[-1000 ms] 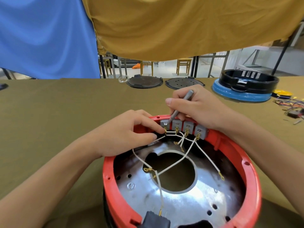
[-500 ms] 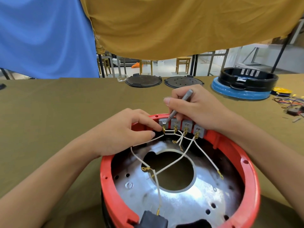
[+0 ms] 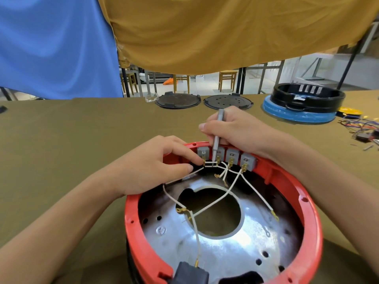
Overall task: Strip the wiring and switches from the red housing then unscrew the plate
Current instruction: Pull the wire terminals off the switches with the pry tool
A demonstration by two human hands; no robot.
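Gripping a slim grey tool [image 3: 217,132] like a pen, the right hand [image 3: 235,130] hangs over the far rim of the red housing [image 3: 307,212], fingers curled round the shaft. That tool stands almost upright, its tip down among the brass terminals at the second grey switch from the left; whether it actually touches metal is hard to tell at this angle.

Four switches [image 3: 226,157] sit in a row inside the far wall of the housing, side by side. Over on the left, the left hand [image 3: 151,167] rests on the rim, forefinger and thumb closed together right by the leftmost switch's terminal, apparently pinching a white wire [image 3: 184,175] there.

More white wires [image 3: 215,203] loop from the switches down across the shiny metal plate [image 3: 235,251], which fills the housing floor and has a big round hole in its middle. One lead runs near to a black block [image 3: 190,273] at the near rim.

Housing sits on the olive-covered table [image 3: 71,150], near the viewer. Far across the table lie two dark round lids [image 3: 205,101], and to the right a black ring on a blue base [image 3: 303,105]. A tangle of coloured wires [image 3: 361,128] lies at the far right edge.
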